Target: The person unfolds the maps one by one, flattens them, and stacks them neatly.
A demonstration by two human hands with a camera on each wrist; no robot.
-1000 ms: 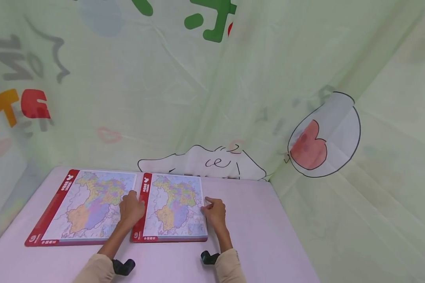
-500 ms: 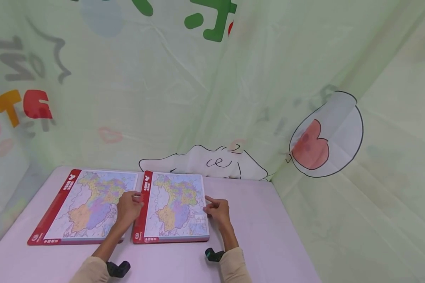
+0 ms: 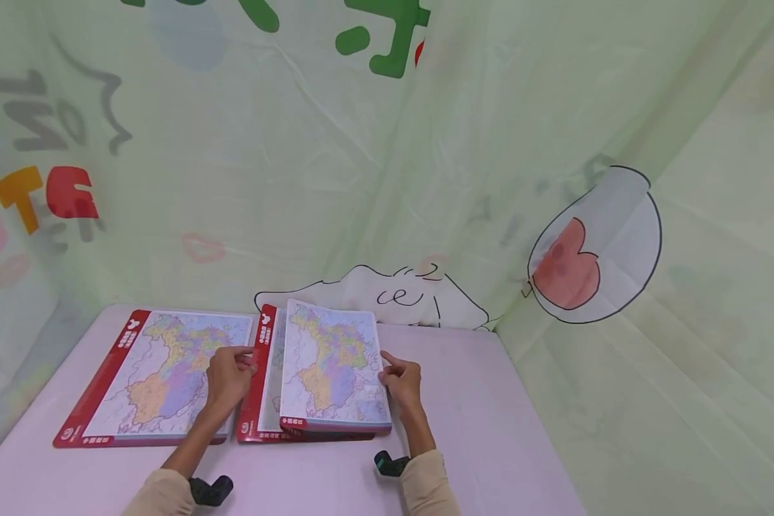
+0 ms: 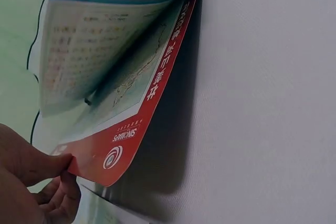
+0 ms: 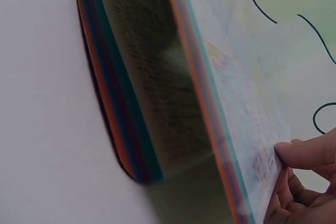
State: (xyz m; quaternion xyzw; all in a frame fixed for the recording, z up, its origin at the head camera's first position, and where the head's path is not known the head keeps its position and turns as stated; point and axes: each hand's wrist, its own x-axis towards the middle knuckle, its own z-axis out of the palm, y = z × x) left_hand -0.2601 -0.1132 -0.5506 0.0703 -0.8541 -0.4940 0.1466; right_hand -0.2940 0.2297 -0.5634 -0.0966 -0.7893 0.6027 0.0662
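Note:
A folded map with a red border lies in front of me, its upper leaf lifted and shifted right, apart from the leaf beneath. My left hand pinches the red edge strip of the lower leaf between thumb and fingers. In the left wrist view that corner is raised off the table, and the leaves gape. My right hand pinches the right edge of the upper leaf with its thumb on top. The right wrist view shows a gap between that leaf and a printed inner page.
A second, wider map with a red border lies flat to the left, partly behind my left forearm. The pale pink table ends at a green printed cloth wall. Black devices sit at both wrists.
The map's upper leaf has come up and moved right with my right hand, uncovering the lower leaf. My left hand has moved slightly left, holding the red edge.

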